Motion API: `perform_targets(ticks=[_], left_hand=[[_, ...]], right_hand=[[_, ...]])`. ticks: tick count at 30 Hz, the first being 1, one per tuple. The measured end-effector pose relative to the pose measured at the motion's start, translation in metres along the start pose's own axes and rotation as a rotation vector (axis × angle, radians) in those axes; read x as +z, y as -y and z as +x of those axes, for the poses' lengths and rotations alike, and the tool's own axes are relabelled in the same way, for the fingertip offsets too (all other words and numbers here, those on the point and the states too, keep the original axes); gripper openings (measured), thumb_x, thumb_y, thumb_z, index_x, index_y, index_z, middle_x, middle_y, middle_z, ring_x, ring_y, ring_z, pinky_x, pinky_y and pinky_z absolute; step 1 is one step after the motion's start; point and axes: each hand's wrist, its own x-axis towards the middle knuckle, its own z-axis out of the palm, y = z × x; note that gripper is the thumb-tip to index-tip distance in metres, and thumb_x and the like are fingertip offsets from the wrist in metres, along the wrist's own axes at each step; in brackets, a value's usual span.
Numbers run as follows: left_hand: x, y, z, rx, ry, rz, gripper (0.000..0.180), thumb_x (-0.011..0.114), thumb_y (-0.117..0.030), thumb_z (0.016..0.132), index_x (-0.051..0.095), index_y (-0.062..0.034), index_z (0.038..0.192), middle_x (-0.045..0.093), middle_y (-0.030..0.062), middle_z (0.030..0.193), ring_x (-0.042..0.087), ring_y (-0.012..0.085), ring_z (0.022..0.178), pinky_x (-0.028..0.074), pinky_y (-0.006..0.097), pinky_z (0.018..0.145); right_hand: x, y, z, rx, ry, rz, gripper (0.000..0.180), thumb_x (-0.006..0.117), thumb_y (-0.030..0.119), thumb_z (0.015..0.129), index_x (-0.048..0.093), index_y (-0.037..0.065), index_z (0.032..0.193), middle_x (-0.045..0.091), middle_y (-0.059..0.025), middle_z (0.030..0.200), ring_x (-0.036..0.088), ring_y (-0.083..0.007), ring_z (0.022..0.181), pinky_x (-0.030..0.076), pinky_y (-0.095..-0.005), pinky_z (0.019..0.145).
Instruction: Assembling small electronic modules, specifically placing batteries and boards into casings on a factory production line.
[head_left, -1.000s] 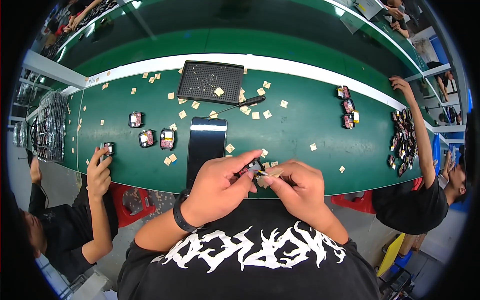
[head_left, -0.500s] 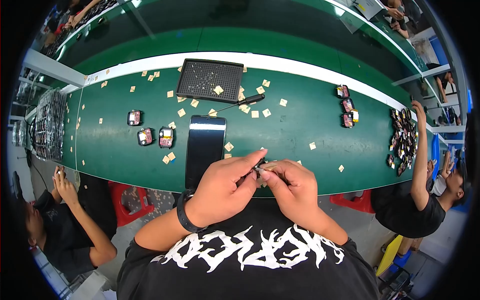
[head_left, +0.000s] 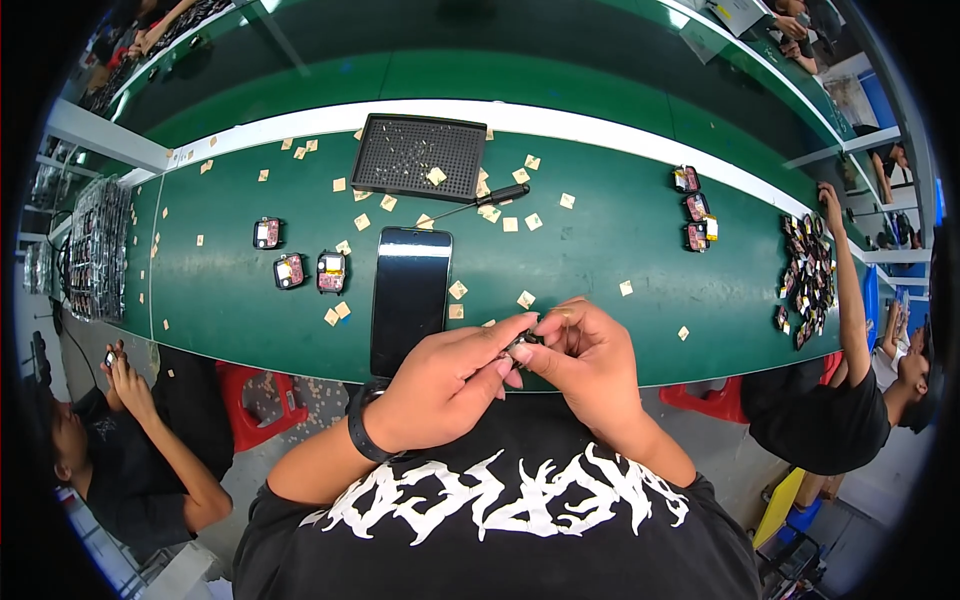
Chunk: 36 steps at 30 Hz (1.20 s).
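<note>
Near the table's front edge, my left hand (head_left: 445,385) is closed round a small black device housing (head_left: 521,344), mostly covered by fingers. My right hand (head_left: 592,362) meets it from the other side, thumb and bent fingers pinching at the housing's upper edge. Whether those right fingers also hold some smaller piece is hidden. Just left of my hands lies a dark phone-like slab (head_left: 411,305), glossy side up. Farther left rest three open black device housings (head_left: 331,272) with reddish boards and pale parts inside.
A black perforated tray (head_left: 420,160) and a screwdriver (head_left: 498,197) lie toward the back. Small tan paper squares (head_left: 567,201) are scattered about. To the right are more housings (head_left: 697,236) and a heap of them (head_left: 806,280). Stacked clear trays (head_left: 98,250) stand far left; co-workers sit both sides.
My right fingers have shifted up and curled more tightly over the housing; the tan piece at their tips no longer shows. My left hand barely moved. The right co-worker's arm has moved slightly.
</note>
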Motion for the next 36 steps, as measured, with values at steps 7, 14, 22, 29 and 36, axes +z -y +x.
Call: perform_targets(ticks=[7, 14, 22, 29, 36], left_hand=[[0.002, 0.002, 0.000, -0.303, -0.014, -0.465, 0.047, 0.058, -0.002, 0.101, 0.051, 0.0004, 0.147, 0.071, 0.0068, 0.101, 0.066, 0.0075, 0.077, 0.054, 0.025, 0.064], [0.000, 0.003, 0.001, -0.355, -0.148, -0.323, 0.033, 0.061, -0.006, 0.102, 0.062, 0.0024, 0.134, 0.073, 0.0035, 0.089, 0.057, 0.0034, 0.063, 0.047, 0.022, 0.058], [-0.015, -0.008, 0.003, -0.333, -0.018, -0.279, 0.038, 0.057, -0.001, 0.102, 0.056, 0.0033, 0.140, 0.066, 0.0062, 0.094, 0.061, 0.0073, 0.076, 0.052, 0.025, 0.068], [-0.028, -0.025, 0.000, -0.175, -0.006, -0.080, 0.054, 0.048, 0.007, 0.097, 0.047, 0.0011, 0.151, 0.069, 0.0097, 0.107, 0.062, 0.0099, 0.078, 0.051, 0.024, 0.067], [-0.034, -0.037, -0.002, -0.177, 0.007, -0.058, 0.060, 0.046, 0.006, 0.094, 0.042, 0.0024, 0.154, 0.061, 0.0104, 0.094, 0.061, 0.0163, 0.081, 0.051, 0.030, 0.075]], right_hand=[[-0.004, 0.006, 0.003, 0.112, 0.103, 0.090, 0.015, 0.075, 0.002, 0.093, 0.064, 0.000, 0.104, 0.062, 0.0011, 0.091, 0.062, -0.0056, 0.083, 0.050, -0.0199, 0.073], [-0.052, 0.010, 0.000, -0.001, -0.191, -0.044, 0.012, 0.072, 0.009, 0.097, 0.067, 0.002, 0.106, 0.065, 0.0032, 0.092, 0.058, -0.0037, 0.081, 0.045, -0.0191, 0.072], [-0.124, 0.012, 0.008, -0.157, -0.562, -0.260, 0.016, 0.073, 0.017, 0.097, 0.067, 0.004, 0.103, 0.061, 0.0041, 0.083, 0.044, -0.0009, 0.062, 0.032, -0.0183, 0.053], [-0.171, 0.011, 0.025, -0.434, -0.828, -1.199, 0.033, 0.078, 0.019, 0.093, 0.067, 0.000, 0.117, 0.063, -0.0084, 0.106, 0.061, -0.0178, 0.089, 0.048, -0.0287, 0.075], [-0.182, 0.009, 0.042, -0.376, -0.763, -1.260, 0.035, 0.079, 0.021, 0.091, 0.068, 0.003, 0.119, 0.062, -0.0126, 0.115, 0.062, -0.0286, 0.104, 0.050, -0.0361, 0.089]])
